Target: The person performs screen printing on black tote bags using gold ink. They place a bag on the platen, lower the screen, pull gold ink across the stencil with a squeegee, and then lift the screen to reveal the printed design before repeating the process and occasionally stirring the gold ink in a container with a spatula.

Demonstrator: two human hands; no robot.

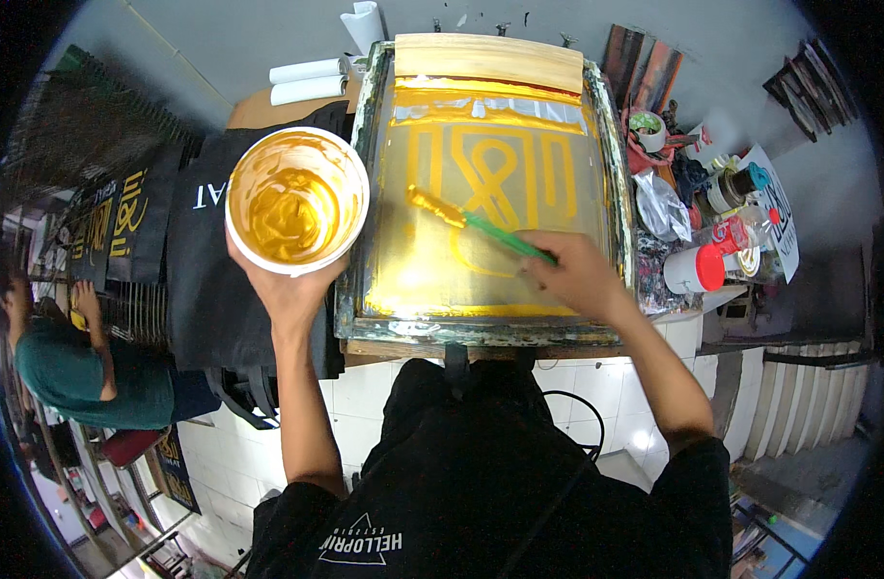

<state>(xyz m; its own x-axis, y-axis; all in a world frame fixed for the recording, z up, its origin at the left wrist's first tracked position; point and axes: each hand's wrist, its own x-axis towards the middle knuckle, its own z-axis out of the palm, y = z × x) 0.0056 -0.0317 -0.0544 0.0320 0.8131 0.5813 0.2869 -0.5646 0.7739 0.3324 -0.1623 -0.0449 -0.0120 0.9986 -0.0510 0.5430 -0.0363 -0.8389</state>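
A white tub (240,232) of gold ink is gripped from below by my left hand (297,289), its fingers wrapped round the side. It is tilted so that the thick ink (292,214) inside shows. In my right hand (577,275) is a green spatula (505,236), its far end coated with gold ink. That coated end is over the mesh of a screen printing frame (351,241); whether it touches the mesh I cannot tell. Gold ink smears the mesh around a looping printed design (500,169). A wooden squeegee (490,63) lies across the frame's far end.
Black fabric bags (206,289) lie left of the frame, with white rolls (309,80) beyond them. On the right stand a white jar with a red lid (693,270), a clear bottle (736,234) and crumpled plastic (662,205). Another person (95,376) works at far left.
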